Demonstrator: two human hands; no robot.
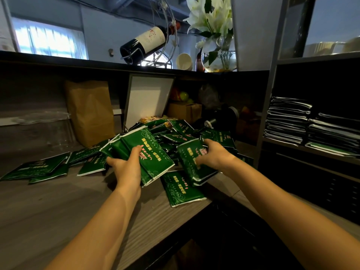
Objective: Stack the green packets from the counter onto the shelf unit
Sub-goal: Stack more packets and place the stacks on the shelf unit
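Note:
Several green packets with white edges and pink lettering lie in a loose heap (pixel 181 131) on the grey wood counter (pixel 58 207). My left hand (pixel 127 168) grips a small bundle of green packets (pixel 148 151), thumb on top. My right hand (pixel 213 154) holds another bundle of packets (pixel 191 164) from its right side, just above a single packet (pixel 181 190) near the counter's front edge. More packets (pixel 41 168) are scattered at the left. On the right, the dark shelf unit (pixel 272 106) holds two piles of stacked packets (pixel 288 119).
A brown paper bag (pixel 90 112) and an open white-lined box (pixel 148 98) stand behind the heap. A cardboard box (pixel 185 112) and dark clutter fill the back corner. On the ledge above sit a wine bottle (pixel 148 41) in a wire holder and a flower vase (pixel 219 57).

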